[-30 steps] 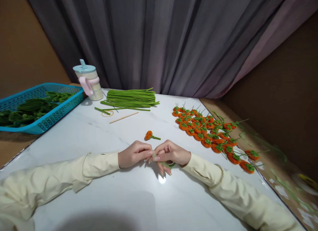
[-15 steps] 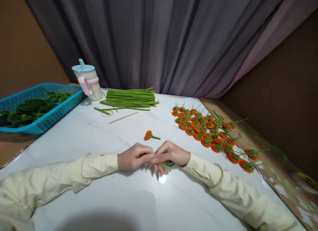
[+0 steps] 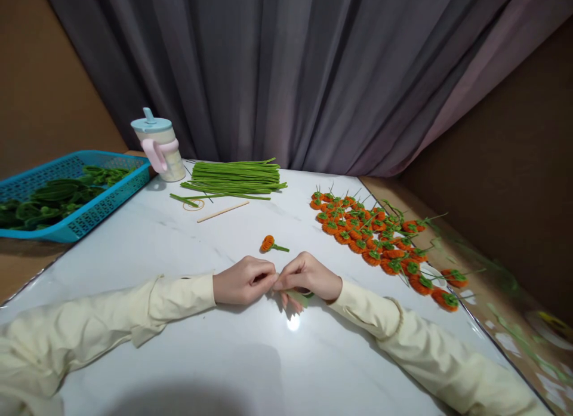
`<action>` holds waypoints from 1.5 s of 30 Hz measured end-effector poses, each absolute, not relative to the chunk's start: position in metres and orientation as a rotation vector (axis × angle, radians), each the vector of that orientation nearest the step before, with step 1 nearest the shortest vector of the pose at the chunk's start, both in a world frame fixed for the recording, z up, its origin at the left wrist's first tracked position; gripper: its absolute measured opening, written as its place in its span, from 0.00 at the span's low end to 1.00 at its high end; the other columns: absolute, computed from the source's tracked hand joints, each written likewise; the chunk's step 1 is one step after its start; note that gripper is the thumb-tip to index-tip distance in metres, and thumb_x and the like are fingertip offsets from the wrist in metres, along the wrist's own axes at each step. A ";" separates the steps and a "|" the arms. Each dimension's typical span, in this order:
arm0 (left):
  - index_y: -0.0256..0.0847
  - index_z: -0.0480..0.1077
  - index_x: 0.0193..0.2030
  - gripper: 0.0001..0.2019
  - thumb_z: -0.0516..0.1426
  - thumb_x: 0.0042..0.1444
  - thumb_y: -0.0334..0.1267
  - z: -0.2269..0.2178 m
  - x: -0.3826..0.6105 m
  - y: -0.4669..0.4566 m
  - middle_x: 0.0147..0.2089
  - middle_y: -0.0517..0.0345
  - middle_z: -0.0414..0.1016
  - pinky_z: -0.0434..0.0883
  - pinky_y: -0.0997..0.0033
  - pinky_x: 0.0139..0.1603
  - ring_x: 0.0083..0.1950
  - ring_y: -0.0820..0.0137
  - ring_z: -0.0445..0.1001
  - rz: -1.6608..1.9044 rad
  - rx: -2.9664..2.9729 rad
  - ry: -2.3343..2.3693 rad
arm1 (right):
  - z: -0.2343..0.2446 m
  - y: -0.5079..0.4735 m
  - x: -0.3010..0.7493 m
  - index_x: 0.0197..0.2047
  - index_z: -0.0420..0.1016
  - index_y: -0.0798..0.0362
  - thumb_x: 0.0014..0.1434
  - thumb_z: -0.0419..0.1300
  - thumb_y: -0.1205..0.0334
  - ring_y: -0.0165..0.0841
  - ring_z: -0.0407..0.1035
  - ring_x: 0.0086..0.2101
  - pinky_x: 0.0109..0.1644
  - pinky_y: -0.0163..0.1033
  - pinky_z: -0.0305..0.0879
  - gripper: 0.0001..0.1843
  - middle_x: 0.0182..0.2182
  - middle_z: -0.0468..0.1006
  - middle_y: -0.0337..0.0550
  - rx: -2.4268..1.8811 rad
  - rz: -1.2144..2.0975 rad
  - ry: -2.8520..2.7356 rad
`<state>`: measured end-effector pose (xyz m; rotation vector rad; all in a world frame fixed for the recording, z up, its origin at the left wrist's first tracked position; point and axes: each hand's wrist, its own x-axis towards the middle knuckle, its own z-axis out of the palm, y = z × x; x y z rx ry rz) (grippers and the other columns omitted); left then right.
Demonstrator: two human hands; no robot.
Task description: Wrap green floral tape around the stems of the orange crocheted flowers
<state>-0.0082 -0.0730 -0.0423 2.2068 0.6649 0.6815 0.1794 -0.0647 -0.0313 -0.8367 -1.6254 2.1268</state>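
Head view: your two hands meet at the middle of the table (image 3: 188,356), fingertips touching.
Left hand (image 3: 244,280): fingers are curled in, with thumb and forefinger pinched where the hands meet; what they pinch is too small to tell.
Right hand (image 3: 308,276): fingers are closed down over a green strip (image 3: 299,298), whose end shows below the palm.
Strip position: it lies under the Right hand, low over the table, on your side of the single flower (image 3: 267,243).
Handling: judge the strip light, thin and limp; it likely creases or tears under a hard pull.
Grip point: take it near the free end, between thumb and forefinger pads, with light pressure.
Surface: the table is glossy, so a light strip may slide on it.
Surroundings: flower pile (image 3: 380,243) lies to the right; stems (image 3: 235,178), stick (image 3: 222,211) and cup (image 3: 159,144) sit at the far side; basket (image 3: 111,192) is at the left.
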 end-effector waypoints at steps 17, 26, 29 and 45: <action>0.38 0.53 0.17 0.17 0.54 0.52 0.39 -0.047 -0.014 -0.059 0.17 0.67 0.53 0.52 0.77 0.23 0.21 0.78 0.50 0.726 1.893 0.889 | -0.036 -0.071 0.179 0.32 0.79 0.64 0.49 0.67 0.54 0.24 0.66 0.14 0.17 0.28 0.60 0.18 0.17 0.75 0.40 -0.773 2.310 -1.632; 0.35 0.63 0.23 0.20 0.48 0.57 0.49 -0.048 -0.012 -0.056 0.14 0.66 0.55 0.49 0.78 0.16 0.14 0.79 0.51 0.640 1.491 0.826 | -0.042 -0.069 0.178 0.56 0.70 0.57 0.47 0.69 0.56 0.22 0.64 0.12 0.17 0.26 0.59 0.33 0.16 0.74 0.34 -0.771 2.338 -1.649; 0.33 0.66 0.25 0.20 0.47 0.58 0.48 -0.049 -0.012 -0.055 0.12 0.64 0.57 0.47 0.79 0.15 0.14 0.79 0.51 0.635 1.428 0.817 | -0.043 -0.068 0.178 0.60 0.65 0.52 0.47 0.69 0.59 0.23 0.66 0.13 0.18 0.26 0.61 0.37 0.18 0.76 0.35 -0.732 2.345 -1.677; 0.31 0.71 0.42 0.17 0.54 0.57 0.45 -0.046 -0.015 -0.058 0.21 0.60 0.68 0.58 0.79 0.21 0.19 0.78 0.61 0.646 1.577 0.644 | 0.018 -0.120 0.206 0.51 0.73 0.55 0.60 0.59 0.64 0.38 0.68 0.51 0.56 0.45 0.65 0.15 0.48 0.76 0.51 -0.589 0.500 -2.382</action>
